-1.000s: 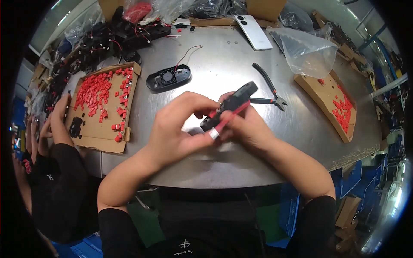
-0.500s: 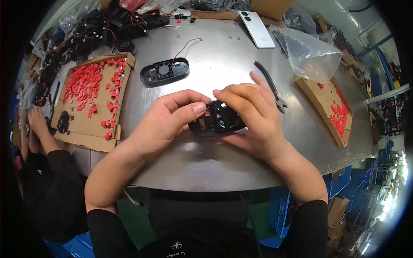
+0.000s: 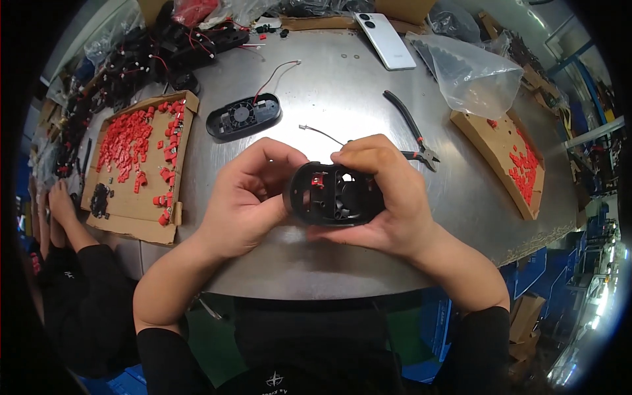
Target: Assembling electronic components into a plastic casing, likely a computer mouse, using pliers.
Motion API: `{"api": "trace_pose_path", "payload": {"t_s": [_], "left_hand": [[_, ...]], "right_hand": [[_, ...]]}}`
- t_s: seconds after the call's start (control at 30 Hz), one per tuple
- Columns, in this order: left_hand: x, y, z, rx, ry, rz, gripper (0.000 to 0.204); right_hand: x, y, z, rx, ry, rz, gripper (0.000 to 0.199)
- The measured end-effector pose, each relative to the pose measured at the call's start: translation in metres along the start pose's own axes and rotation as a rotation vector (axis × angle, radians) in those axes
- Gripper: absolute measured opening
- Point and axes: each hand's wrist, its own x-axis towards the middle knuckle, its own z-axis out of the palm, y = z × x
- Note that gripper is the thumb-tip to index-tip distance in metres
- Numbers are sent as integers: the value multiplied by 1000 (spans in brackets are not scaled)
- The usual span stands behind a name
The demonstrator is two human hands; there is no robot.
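Note:
Between my hands is a black oval plastic housing [image 3: 342, 197], tilted so that its open inside faces me, with a small red part [image 3: 318, 180] in its left section. My right hand [image 3: 405, 201] is closed around the right end, thumb below and fingers over the top. My left hand [image 3: 240, 201] is curled at the left end, its thumb against the rim; its fingertips are partly hidden behind the housing. A thin dark cable [image 3: 324, 133] with a small connector extends past my right fingers. Farther back lies a similar black housing with a fan [image 3: 243, 117] and a red wire.
Black-handled cutting pliers [image 3: 407, 117] lie just beyond my right hand. Cardboard trays of red parts stand left [image 3: 131, 220] and right [image 3: 484, 155]. A white phone [image 3: 387, 43], a clear plastic bag [image 3: 477, 82] and piled black wired parts [image 3: 148, 59] are farther back. A co-worker's hand [image 3: 60, 203] is at far left.
The housing has tilted up, showing more of its inside and the red part. My right thumb has come beneath it, my left thumb has moved down, and the cable has come into sight.

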Motion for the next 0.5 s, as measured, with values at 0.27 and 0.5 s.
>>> {"api": "trace_pose_path", "payload": {"t_s": [0.27, 0.5], "left_hand": [[2, -2, -7, 104, -47, 192, 33], [2, -2, -5, 124, -14, 159, 32]], "right_hand": [[1, -5, -2, -16, 41, -60, 69], [0, -6, -1, -68, 37, -83, 66]]}}
